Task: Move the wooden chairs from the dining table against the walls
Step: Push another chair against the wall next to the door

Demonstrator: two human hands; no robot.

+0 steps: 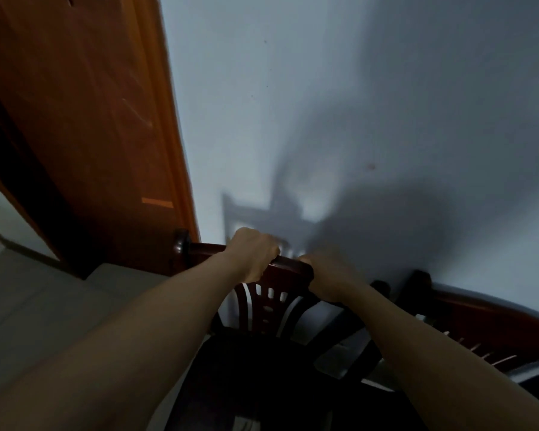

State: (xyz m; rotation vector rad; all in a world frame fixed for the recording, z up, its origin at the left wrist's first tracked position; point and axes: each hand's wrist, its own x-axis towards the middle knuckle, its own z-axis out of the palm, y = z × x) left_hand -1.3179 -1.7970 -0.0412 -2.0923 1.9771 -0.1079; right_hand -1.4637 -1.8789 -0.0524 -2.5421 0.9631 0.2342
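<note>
the left hand and the right hand are each wrapping a tight grip round the top rail of the wooden chair, so it is not tipping. it is standing close to the wall, beside a second chair.

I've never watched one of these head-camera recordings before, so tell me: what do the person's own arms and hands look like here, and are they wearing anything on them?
Two bare forearms reach in from the bottom corners. No sleeves show anywhere along them, so any clothing ends out of view. The left hand and right hand are bare too: no gloves, and no watch, bracelet or ring visible, though the dim light and blur could hide something small. No cables or markings show.
</note>
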